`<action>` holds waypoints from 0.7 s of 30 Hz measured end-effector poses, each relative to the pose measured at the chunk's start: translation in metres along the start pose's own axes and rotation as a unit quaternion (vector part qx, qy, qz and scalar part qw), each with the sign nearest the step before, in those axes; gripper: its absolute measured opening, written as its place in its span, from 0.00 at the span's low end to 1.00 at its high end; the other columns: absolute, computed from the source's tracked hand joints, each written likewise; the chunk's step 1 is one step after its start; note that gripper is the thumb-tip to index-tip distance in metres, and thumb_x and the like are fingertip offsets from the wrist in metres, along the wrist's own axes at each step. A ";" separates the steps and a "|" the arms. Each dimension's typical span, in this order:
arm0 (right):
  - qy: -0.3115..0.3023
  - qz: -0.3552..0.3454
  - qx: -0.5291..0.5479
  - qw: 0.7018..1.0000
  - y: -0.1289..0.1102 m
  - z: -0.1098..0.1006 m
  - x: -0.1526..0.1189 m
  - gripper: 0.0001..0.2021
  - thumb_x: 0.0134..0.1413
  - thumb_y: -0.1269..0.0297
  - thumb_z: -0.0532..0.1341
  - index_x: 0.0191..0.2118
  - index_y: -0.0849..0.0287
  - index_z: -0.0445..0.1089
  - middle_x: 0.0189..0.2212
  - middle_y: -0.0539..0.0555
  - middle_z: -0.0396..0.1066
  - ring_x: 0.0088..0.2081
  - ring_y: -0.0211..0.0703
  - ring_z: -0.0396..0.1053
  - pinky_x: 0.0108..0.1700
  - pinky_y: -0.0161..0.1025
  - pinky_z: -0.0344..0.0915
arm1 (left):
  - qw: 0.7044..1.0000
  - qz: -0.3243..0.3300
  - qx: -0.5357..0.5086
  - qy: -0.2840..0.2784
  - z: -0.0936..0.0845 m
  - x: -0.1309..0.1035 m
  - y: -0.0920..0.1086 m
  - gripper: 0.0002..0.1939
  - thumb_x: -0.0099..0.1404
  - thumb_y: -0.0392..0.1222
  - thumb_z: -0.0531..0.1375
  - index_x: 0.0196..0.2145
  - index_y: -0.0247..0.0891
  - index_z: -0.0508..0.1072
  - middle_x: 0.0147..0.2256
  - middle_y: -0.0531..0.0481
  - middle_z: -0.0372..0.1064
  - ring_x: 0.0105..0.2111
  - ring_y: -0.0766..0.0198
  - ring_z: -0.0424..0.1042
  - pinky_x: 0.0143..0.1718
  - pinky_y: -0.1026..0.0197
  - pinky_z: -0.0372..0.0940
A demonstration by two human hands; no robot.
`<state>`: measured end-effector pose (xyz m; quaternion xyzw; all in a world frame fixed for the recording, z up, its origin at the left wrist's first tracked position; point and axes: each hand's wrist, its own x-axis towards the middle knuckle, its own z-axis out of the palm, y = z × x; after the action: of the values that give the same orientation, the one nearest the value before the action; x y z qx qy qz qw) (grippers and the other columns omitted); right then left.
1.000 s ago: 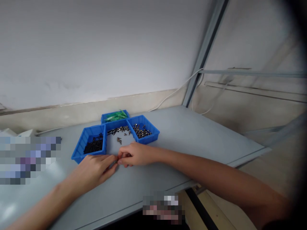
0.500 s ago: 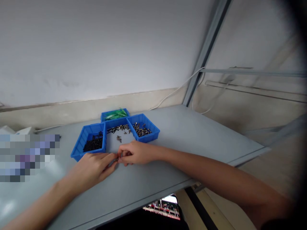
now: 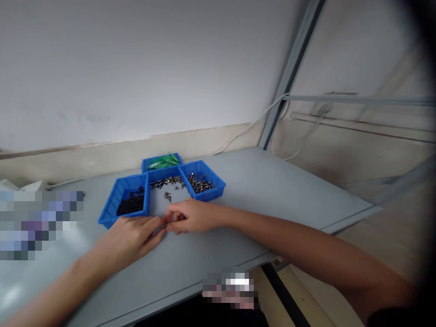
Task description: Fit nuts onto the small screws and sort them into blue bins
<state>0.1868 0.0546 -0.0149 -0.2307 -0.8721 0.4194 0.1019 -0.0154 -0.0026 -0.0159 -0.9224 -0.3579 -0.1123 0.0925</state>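
Note:
My left hand (image 3: 134, 232) and my right hand (image 3: 189, 216) meet fingertip to fingertip just above the grey table (image 3: 190, 263). Between them is a small dark metallic piece (image 3: 164, 225), mostly covered by fingers, its exact kind too small to make out. Both hands are closed in a pinch on it. Behind the left hand stands a blue bin (image 3: 108, 204) holding black, screw-like pieces (image 3: 131, 204). Beyond the right hand, another blue bin (image 3: 214, 193) contains small shiny metal fittings (image 3: 200, 184). A few similar loose fittings (image 3: 168, 196) lie between the bins.
A third blue bin (image 3: 163, 173) at the back holds green slender pieces (image 3: 163, 161). More small parts (image 3: 168, 181) are scattered before it. A white cable (image 3: 235, 138) runs along the wall to a metal post (image 3: 277, 111). Blurred-out items (image 3: 41, 222) lie at left.
The view has shifted slightly. Both hands keep their pinch at the same spot, with only small finger movement around the metallic piece.

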 end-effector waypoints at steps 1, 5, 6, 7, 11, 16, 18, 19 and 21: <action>0.001 0.001 0.001 1.000 0.000 0.000 0.000 0.10 0.53 0.60 0.57 0.37 0.61 0.64 0.24 0.49 0.69 0.25 0.32 0.64 0.27 0.30 0.58 | 1.000 0.000 -0.003 0.003 0.000 0.000 0.000 0.13 0.67 0.43 0.46 0.32 0.38 0.68 0.22 0.54 0.66 0.21 0.68 0.66 0.22 0.64 0.57; -0.010 0.001 -0.005 1.000 -0.002 -0.002 -0.001 0.11 0.56 0.58 0.53 0.35 0.61 0.65 0.26 0.50 0.69 0.25 0.32 0.64 0.27 0.30 0.59 | 1.000 -0.001 -0.006 0.007 0.000 -0.001 0.000 0.14 0.67 0.42 0.46 0.32 0.38 0.68 0.22 0.54 0.66 0.20 0.68 0.65 0.22 0.64 0.56; -0.016 -0.002 -0.012 1.000 -0.003 -0.002 -0.001 0.11 0.57 0.59 0.52 0.34 0.61 0.65 0.26 0.50 0.70 0.25 0.31 0.64 0.28 0.30 0.59 | 1.000 -0.001 -0.006 0.004 0.000 -0.001 0.000 0.14 0.67 0.43 0.46 0.32 0.38 0.68 0.22 0.54 0.65 0.20 0.68 0.65 0.22 0.64 0.56; -0.020 -0.006 -0.019 1.000 -0.004 -0.002 -0.002 0.12 0.58 0.60 0.50 0.32 0.62 0.65 0.26 0.50 0.70 0.24 0.31 0.64 0.28 0.30 0.59 | 1.000 -0.001 -0.006 0.001 0.000 0.000 0.000 0.13 0.67 0.43 0.46 0.32 0.38 0.68 0.22 0.55 0.65 0.20 0.68 0.65 0.22 0.64 0.56; -0.010 -0.004 -0.037 0.999 -0.004 -0.002 -0.002 0.09 0.56 0.63 0.52 0.31 0.61 0.65 0.25 0.49 0.69 0.24 0.30 0.63 0.27 0.29 0.57 | 1.000 -0.001 -0.007 0.001 0.001 0.001 -0.001 0.13 0.67 0.43 0.46 0.33 0.38 0.68 0.22 0.54 0.65 0.21 0.68 0.66 0.22 0.64 0.56; 0.015 -0.012 -0.035 0.999 -0.002 -0.001 -0.001 0.08 0.53 0.61 0.56 0.34 0.60 0.64 0.24 0.48 0.70 0.26 0.31 0.64 0.27 0.30 0.57 | 1.000 0.004 0.002 0.018 0.001 0.000 -0.001 0.14 0.67 0.43 0.45 0.32 0.38 0.67 0.21 0.54 0.65 0.20 0.69 0.65 0.21 0.64 0.56; 0.024 -0.012 -0.037 0.999 -0.002 0.000 -0.001 0.08 0.52 0.61 0.57 0.33 0.60 0.64 0.24 0.48 0.69 0.26 0.32 0.64 0.27 0.30 0.57 | 1.000 0.004 -0.002 0.018 0.000 0.001 -0.001 0.13 0.67 0.43 0.45 0.33 0.38 0.67 0.21 0.54 0.65 0.20 0.69 0.65 0.21 0.65 0.56; 0.027 -0.011 -0.038 0.999 -0.002 0.000 -0.001 0.08 0.52 0.61 0.57 0.33 0.60 0.64 0.24 0.48 0.69 0.26 0.32 0.64 0.27 0.30 0.57 | 1.000 0.002 -0.006 0.016 -0.001 0.001 -0.001 0.13 0.67 0.42 0.45 0.34 0.38 0.67 0.22 0.54 0.65 0.20 0.69 0.65 0.22 0.65 0.56; 0.030 -0.013 -0.039 0.999 -0.001 0.000 -0.001 0.08 0.52 0.60 0.57 0.33 0.60 0.64 0.24 0.47 0.68 0.26 0.32 0.64 0.28 0.30 0.57 | 1.000 0.000 -0.010 0.014 -0.001 0.001 0.000 0.13 0.67 0.42 0.45 0.34 0.37 0.68 0.22 0.54 0.66 0.20 0.69 0.65 0.21 0.65 0.56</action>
<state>0.1873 0.0533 -0.0137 -0.2355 -0.8871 0.3770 0.1243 -0.0150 -0.0021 -0.0145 -0.9217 -0.3553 -0.1282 0.0885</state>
